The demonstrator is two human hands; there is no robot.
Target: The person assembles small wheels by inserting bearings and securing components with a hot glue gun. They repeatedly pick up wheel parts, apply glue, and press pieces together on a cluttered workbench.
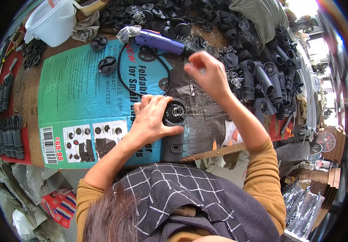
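My left hand (151, 117) is wrapped round a dark grey plastic housing (174, 146) at the table's near edge, thumb on one side and fingers on the other. The housing has a slotted lower end and a round black socket (175, 117) at the top. Inside that socket stands a small metal coil spring (178, 111). My right hand (211, 74) is raised to the upper right of the housing, near loose springs (234, 76). Its fingers are curled with a gap between them, slightly blurred, and I see nothing held for certain.
Beyond my hands lie a purple power tool (159, 42) with a black cable (119, 70) and two round black caps (107, 65). A printed cardboard sheet (77, 80) covers the table. Grey housings (262, 80) heap at right; others line up (9, 137) at left. A white bucket (52, 24) stands far left.
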